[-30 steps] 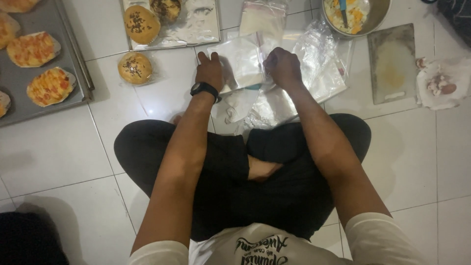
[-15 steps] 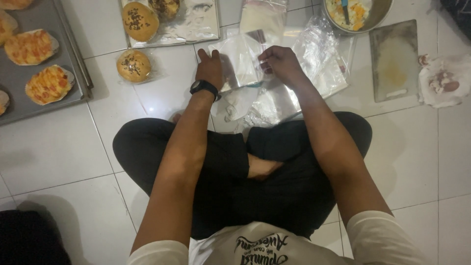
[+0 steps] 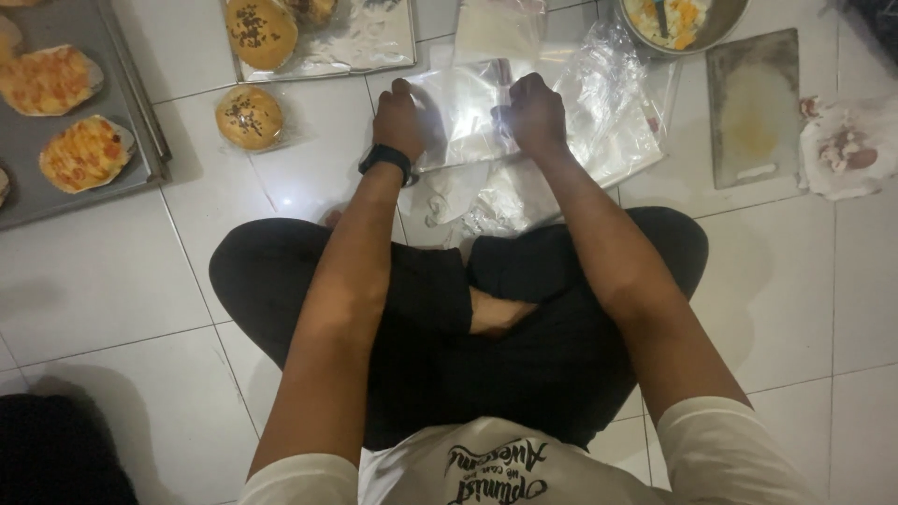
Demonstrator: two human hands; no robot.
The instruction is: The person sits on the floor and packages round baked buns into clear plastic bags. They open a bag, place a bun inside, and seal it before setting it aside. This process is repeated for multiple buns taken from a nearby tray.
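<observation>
Clear plastic bag point(image 3: 463, 117) on white tiled floor point(image 3: 122, 290), 12 o'clock of crossed legs, pinched at both side edges. Left hand point(image 3: 400, 117) clenched on bag's left edge, black watch point(image 3: 387, 161) on wrist. Right hand point(image 3: 531, 112) clenched on bag's right edge, knuckles up. Bag stretched flat between the two hands, just above a loose pile of more clear bags point(image 3: 608, 112) spreading toward 1 o'clock. Crumpled plastic point(image 3: 468, 196) at 6 o'clock of held bag, touching knee area.

Wrapped round bun point(image 3: 249, 117) with dark sprinkles on floor, 9 o'clock of left hand, near but apart. Foil-lined tray point(image 3: 374, 42) at 11 o'clock, holding another sprinkled bun point(image 3: 261, 30). Grey baking tray point(image 3: 56, 178) far at 9 o'clock, carrying flat orange-topped breads point(image 3: 84, 151). Metal bowl point(image 3: 720, 33) with yellow-white filling at 1 o'clock, cut by frame edge. Grey rectangular board point(image 3: 756, 108) with yellowish smear at 2 o'clock, well apart from right hand. Crumpled white wrapper point(image 3: 847, 145) at 3 o'clock edge, just beside board. Contents of held bag: cannot tell.
</observation>
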